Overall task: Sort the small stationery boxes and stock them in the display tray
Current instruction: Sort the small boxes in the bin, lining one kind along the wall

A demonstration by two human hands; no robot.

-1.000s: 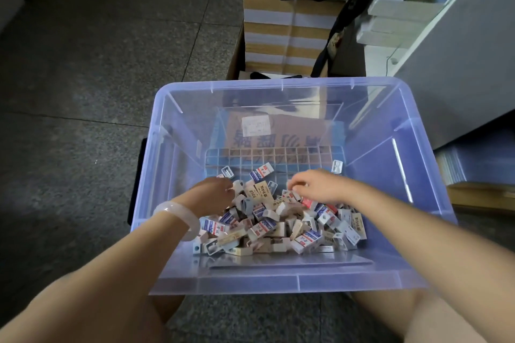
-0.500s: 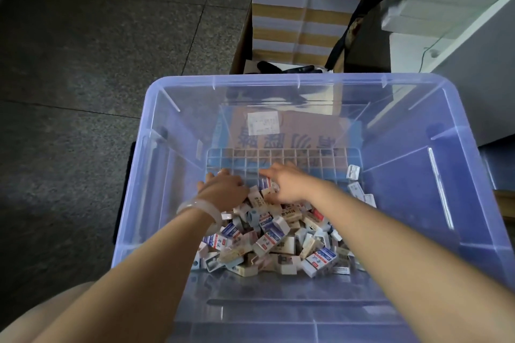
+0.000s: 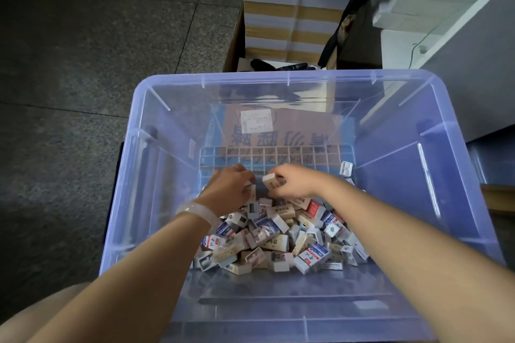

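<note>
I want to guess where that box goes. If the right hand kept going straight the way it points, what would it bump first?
Probably the left hand. The right hand holds a small box pointing toward it, with only a short gap between. Depth is hard to judge, so it might pass over the grid tray instead.

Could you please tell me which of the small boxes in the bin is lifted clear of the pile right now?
The cream box pinched in the right hand; it is held above the heap, near the grid tray.

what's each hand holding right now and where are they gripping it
The right hand pinches a small cream box by its near end. The left hand grips another box, mostly hidden.
</note>
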